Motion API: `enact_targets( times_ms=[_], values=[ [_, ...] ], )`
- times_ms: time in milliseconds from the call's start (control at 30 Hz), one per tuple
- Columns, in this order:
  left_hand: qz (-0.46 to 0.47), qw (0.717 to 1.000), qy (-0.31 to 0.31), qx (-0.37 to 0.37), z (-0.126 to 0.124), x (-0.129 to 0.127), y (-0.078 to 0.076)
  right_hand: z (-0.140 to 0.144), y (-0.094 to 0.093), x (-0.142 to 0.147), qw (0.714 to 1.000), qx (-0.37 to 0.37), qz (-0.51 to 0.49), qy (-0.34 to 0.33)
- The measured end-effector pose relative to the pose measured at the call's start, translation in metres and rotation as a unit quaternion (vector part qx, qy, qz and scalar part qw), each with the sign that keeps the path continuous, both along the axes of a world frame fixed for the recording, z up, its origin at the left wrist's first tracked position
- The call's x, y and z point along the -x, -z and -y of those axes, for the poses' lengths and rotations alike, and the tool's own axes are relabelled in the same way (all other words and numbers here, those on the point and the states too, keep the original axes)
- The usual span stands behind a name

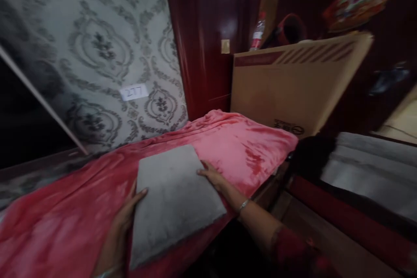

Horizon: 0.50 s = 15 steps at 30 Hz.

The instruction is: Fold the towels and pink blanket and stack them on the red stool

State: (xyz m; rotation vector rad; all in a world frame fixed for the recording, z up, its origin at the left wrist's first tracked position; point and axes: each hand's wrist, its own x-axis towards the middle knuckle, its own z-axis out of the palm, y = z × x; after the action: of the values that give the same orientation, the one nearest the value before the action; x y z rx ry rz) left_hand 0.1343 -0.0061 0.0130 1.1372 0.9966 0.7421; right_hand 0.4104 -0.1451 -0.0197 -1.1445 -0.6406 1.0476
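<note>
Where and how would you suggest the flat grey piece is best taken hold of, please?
I would probably take the flat grey piece by its left and right edges, coming from both sides with thumbs on top: it is broad, and the left hand and right hand are at those edges.

The handwritten number "277" stands on a white slip [134,92] on the patterned wall [104,47], straight ahead of the left hand [132,206]. Beyond and to the right of the right hand [213,177], a cardboard box [280,89] bears dark characters and a round mark, too blurred to read.
</note>
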Motion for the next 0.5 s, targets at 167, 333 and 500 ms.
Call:
enact_targets(
  times_ms=[167,333,500],
  values=[
    [0.049,0.998,0.044,-0.021,0.008,0.009,0.004,0.036,0.007,0.008,0.995,0.007,-0.044,-0.092],
    [0.062,0.998,0.023,-0.018,0.015,0.003,-0.007,0.05,-0.01,0.012,0.99,0.022,-0.046,-0.133],
    [-0.008,0.994,-0.085,-0.066,0.011,0.001,-0.054,0.035,-0.066,-0.003,0.991,0.005,-0.011,-0.136]
  ],
)
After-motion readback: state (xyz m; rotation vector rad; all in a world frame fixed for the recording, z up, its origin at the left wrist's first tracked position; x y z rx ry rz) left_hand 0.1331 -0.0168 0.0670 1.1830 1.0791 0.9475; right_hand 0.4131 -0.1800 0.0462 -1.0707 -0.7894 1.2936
